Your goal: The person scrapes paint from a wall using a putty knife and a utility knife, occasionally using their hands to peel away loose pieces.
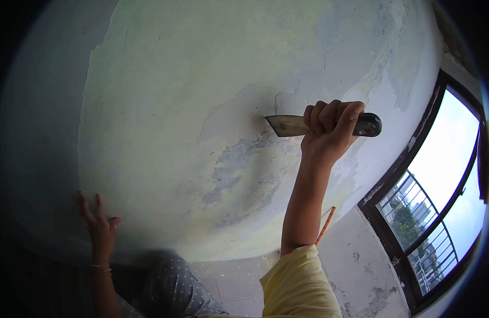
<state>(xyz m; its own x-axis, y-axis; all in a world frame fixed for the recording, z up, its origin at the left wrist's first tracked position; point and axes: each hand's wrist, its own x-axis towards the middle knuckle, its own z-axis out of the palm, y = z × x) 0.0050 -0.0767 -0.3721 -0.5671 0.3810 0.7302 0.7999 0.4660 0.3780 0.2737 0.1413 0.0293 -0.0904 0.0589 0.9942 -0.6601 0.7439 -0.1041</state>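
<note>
My right hand (332,124) is wrapped round the dark handle of a putty knife (287,125). The blade points left, and its slanted tip is at the wall (149,132), beside a bare grey patch with a thin crack above it. Below the blade, the pale green paint is worn through in rough grey-blue blotches (234,164). At lower left my left hand (98,217), with a bracelet on its wrist, has its fingers spread against the wall near a ragged paint edge.
A dark-framed window (414,212) with railings outside stands at the right. Beneath it the wall has flaking patches (371,297). An orange stick (325,225) shows behind my right elbow. My knee in dotted grey trousers (175,283) is bent close under the painted surface.
</note>
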